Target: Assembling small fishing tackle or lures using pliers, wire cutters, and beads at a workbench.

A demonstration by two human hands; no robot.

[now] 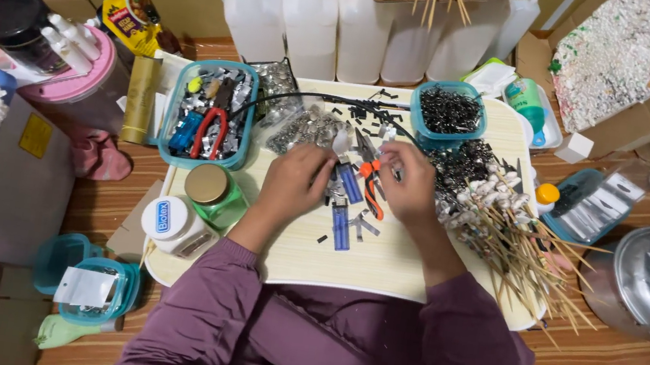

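Orange-handled pliers (373,182), blue strips (341,225), teal tubs (207,113) — purple sleeves (193,308), pale wood-grain tray (381,267), w/ green jar (215,195).

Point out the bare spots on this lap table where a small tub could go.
Free: the near strip of the table, between the white jar and the skewers. Crowded: everything beyond the left hand and right hand, around the pliers.

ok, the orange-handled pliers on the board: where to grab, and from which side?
Take the pliers by the orange handles, which trail toward the person; the metal nose points away, toward the teal tub. Come from the near side, between the left hand and right hand, where the board is barer.
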